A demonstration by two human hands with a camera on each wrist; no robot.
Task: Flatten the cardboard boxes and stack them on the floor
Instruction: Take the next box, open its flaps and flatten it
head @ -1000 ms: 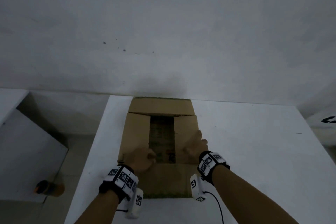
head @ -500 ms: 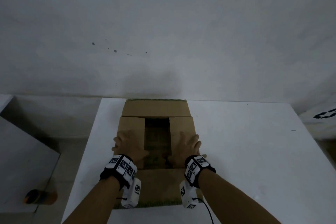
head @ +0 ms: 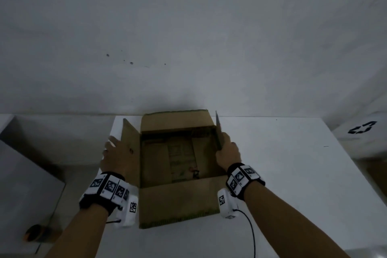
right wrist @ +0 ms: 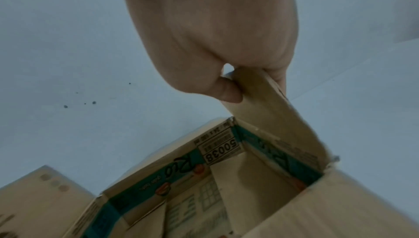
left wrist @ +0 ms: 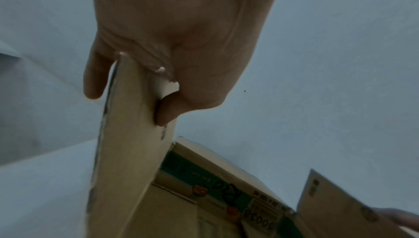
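Head view: a cardboard box (head: 180, 165) is standing on a white table (head: 293, 174) against a pale wall (head: 188, 27), its top open and its printed floor panels showing inside. The left hand (head: 117, 157) is gripping the left side flap (head: 129, 148), which is standing nearly upright, with the fingers lying on the flap's outer face. The right hand (head: 228, 153) is gripping the right side flap (head: 218, 132), which is standing upright and seen edge-on. The far flap (head: 178, 120) is leaning back toward the wall, and the near flap (head: 180, 201) is lying folded outward toward the person. Both wrists are wearing black bands with square printed markers, and a black cable (head: 251, 230) is trailing from the right one. An orange and dark cylindrical object (head: 35, 234) is lying low at the left, beside a grey box-like surface (head: 25, 184). Left wrist view: the left hand (left wrist: 181, 44) is pinching the flap (left wrist: 127, 143) at its upper edge, thumb on the inner face and fingers on the outer face, with the box's green printed band (left wrist: 226, 188) showing below. Right wrist view: the right hand (right wrist: 215, 35) is pinching its flap (right wrist: 272, 112) in the same way, thumb curled against the inner face; a label reading 500038 (right wrist: 219, 150) is showing inside the box's far corner.
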